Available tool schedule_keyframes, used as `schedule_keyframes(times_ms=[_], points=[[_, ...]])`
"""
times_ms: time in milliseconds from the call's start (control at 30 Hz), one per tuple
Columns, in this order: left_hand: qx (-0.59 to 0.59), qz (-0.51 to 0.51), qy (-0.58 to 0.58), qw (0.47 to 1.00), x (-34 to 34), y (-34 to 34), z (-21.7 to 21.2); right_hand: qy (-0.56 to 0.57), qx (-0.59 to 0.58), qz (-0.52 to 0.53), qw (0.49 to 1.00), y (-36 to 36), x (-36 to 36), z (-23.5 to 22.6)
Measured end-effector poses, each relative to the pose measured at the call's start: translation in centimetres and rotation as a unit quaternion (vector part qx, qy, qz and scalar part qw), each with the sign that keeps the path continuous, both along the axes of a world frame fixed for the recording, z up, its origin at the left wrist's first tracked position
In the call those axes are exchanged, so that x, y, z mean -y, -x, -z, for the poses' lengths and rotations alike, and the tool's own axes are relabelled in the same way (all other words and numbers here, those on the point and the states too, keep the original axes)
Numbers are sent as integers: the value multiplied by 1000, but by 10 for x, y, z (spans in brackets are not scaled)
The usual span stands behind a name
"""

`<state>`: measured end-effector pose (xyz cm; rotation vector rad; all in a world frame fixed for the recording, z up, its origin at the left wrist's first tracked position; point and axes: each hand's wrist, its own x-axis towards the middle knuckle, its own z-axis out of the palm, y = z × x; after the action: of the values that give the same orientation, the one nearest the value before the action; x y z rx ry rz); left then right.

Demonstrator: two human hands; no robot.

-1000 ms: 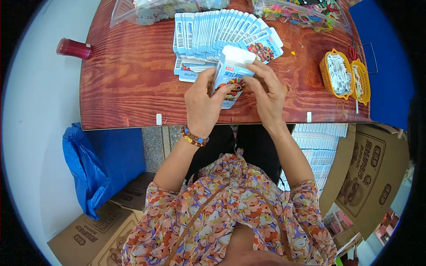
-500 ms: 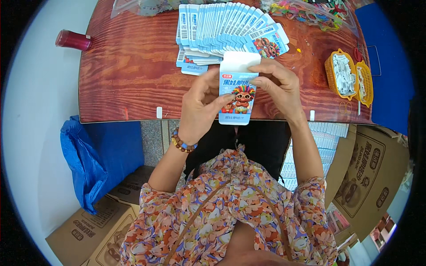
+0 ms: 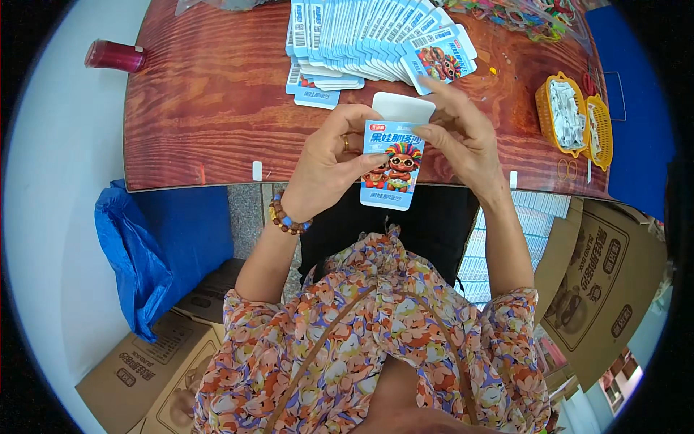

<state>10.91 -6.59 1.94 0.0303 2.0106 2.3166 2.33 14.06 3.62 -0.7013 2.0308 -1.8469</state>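
At the left of the wooden table we see a dark red container, and lower, beside the table, a blue bag, whose front part is crumpled. Next comes the left hand, with a ring on one finger. It grasps the left side of a light-blue carton: the thumb lies on the printed front, and the fingertips behind are hidden from us. The carton is in front of the person, over the near table edge, and its white flap is raised at the top. Beyond it lies a fan of flat cartons, cut off by the upper edge. The right hand has its thumb tip at the carton's upper right corner, while the forefinger is stretched, well parted from the thumb. This forefinger is blurred, and we cannot tell if the lower fingers touch the flap. Farther right, colourful bits are also cut off, and a yellow basket contains white pieces, too small to make out.
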Motion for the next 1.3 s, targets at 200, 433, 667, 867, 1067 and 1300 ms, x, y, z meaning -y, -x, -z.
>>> schedule_keyframes(times_ms=[200, 433, 667, 867, 1067, 1300], points=[[3, -26, 24, 999, -12, -5, -5, 41, 82, -51, 994, 15, -4, -4], [8, -17, -6, 1000, -11, -9, -2, 23, 188, -151, 970, 23, -5, -21], [-15, -6, 40, 999, -9, -10, 1, -47, 174, -112, 977, 22, -4, -21], [-24, -8, 67, 997, -7, -6, 3, -82, 101, -83, 988, 14, -1, -23], [-4, -19, 34, 999, -9, -3, 5, -132, 9, -103, 986, 16, -4, -26], [25, -13, -15, 999, -11, -6, 4, -173, -216, -132, 952, 3, -5, -23]])
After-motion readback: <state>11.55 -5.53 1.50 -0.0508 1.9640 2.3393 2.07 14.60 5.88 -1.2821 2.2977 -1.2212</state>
